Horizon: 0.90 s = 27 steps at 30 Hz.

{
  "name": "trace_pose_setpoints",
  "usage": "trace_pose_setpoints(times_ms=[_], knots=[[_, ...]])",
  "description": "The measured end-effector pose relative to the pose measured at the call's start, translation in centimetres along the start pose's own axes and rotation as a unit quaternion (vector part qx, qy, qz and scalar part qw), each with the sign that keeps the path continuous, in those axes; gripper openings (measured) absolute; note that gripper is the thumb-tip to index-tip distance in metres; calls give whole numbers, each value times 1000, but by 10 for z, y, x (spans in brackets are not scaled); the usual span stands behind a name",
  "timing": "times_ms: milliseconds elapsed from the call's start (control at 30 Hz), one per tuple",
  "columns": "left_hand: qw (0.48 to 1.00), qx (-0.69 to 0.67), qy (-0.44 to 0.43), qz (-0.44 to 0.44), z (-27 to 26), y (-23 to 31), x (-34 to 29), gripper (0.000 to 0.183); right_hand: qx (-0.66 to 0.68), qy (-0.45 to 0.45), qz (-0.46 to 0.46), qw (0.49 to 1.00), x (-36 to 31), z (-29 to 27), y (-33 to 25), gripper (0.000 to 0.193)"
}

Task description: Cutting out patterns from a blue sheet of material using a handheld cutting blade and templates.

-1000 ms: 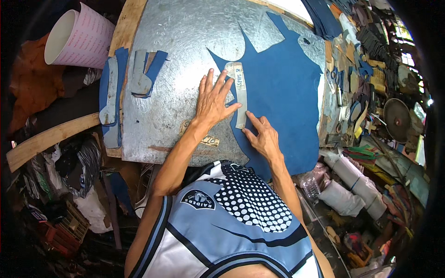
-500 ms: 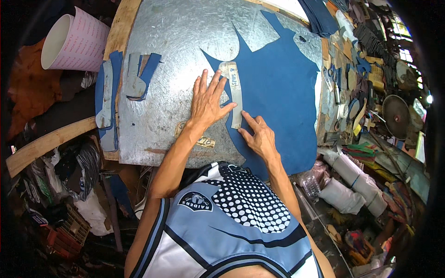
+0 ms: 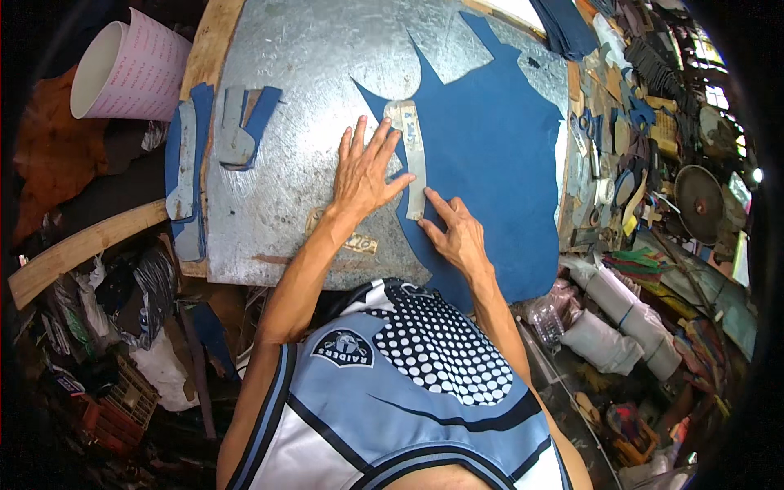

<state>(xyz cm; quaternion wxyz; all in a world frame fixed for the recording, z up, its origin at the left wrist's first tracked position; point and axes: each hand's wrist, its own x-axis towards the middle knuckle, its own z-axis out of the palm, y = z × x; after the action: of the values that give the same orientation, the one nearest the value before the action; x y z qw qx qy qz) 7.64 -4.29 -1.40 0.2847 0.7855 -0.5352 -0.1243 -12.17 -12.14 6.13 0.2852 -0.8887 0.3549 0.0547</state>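
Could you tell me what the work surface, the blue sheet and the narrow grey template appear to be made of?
Work surface: likely galvanised metal, a mottled silvery sheen. Blue sheet: probably leather or suede, matte, limp, irregular cut edges. Grey template: seemingly stiff card or thin metal, dull, worn.

metal-topped workbench (image 3: 310, 73), cluttered shelves (image 3: 653, 131) right, dim floor.

A metal-topped bench (image 3: 310, 73) carries blue leather (image 3: 498, 171) and cut pieces (image 3: 237, 131).
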Motion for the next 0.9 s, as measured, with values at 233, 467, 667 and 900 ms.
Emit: trace_pose_setpoints(times_ms=[233,467,667,900], knots=[[1000,-1,-10,-6,0,-2,1,84,-1,-5,-1,1000,1,1,1,54],[999,-12,-27,-13,-1,-3,-2,94,-1,-2,-3,1000,-1,1,-1,55],[1000,-15,-24,-7,-2,-4,-3,95,1,-14,12,1000,-1,2,-2,55],[1000,-5,-29,-6,-9,-7,0,95,5,-4,-11,1000,2,2,-4,54]])
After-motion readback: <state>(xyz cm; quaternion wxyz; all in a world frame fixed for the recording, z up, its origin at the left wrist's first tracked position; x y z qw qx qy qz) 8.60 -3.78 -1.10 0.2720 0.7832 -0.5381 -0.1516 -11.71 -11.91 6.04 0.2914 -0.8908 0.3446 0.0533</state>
